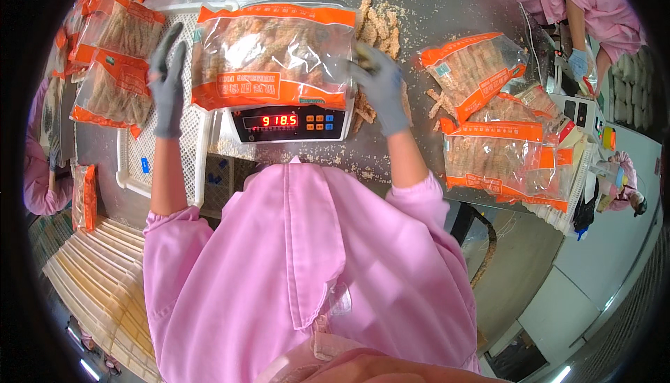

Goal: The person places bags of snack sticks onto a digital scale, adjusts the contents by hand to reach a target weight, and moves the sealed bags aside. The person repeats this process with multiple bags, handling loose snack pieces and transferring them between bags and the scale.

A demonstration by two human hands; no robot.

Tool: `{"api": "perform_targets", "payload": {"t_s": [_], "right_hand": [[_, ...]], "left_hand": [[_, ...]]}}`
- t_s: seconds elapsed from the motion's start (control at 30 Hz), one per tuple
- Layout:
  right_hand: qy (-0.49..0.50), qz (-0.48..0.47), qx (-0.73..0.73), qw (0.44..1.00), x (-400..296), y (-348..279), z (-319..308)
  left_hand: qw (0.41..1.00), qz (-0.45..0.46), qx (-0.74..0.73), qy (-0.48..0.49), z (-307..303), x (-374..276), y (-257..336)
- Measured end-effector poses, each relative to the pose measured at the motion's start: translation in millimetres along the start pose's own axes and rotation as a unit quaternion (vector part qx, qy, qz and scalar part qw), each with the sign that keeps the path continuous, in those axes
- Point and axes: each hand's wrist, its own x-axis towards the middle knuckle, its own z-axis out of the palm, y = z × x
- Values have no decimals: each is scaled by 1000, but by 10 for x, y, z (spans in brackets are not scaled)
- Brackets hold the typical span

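A clear plastic bag with orange bands (272, 56), filled with breaded food strips, lies on a digital bench scale (290, 125). Red digits glow on the scale's display. My left hand (168, 85), in a grey glove, is just left of the bag with its fingers apart and nothing in it. At the bag's right edge is my right hand (382, 87), also gloved in grey and slightly blurred. Its fingers are spread; whether they touch the plastic is hard to see. Loose breaded strips (379, 27) are heaped beside and partly behind that hand.
Filled bags (118, 90) lie at left, partly over a white mesh crate (157, 153). More filled bags (492, 153) are piled at right. Crumbs dot the metal table (445, 6). A co-worker in pink (581, 6) is at upper right; another sleeve (42, 173) shows at far left.
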Motion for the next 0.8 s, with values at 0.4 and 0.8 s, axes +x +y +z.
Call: {"api": "perform_targets", "payload": {"t_s": [0.4,0.8], "right_hand": [[-140,-129,-33,981,-63,-42,308],[-152,-193,-355,902,-94,-89,316]], "left_hand": [[953,-148,-263,2,308,-91,-171],[965,-132,-225,-8,276,-81,-160]]}}
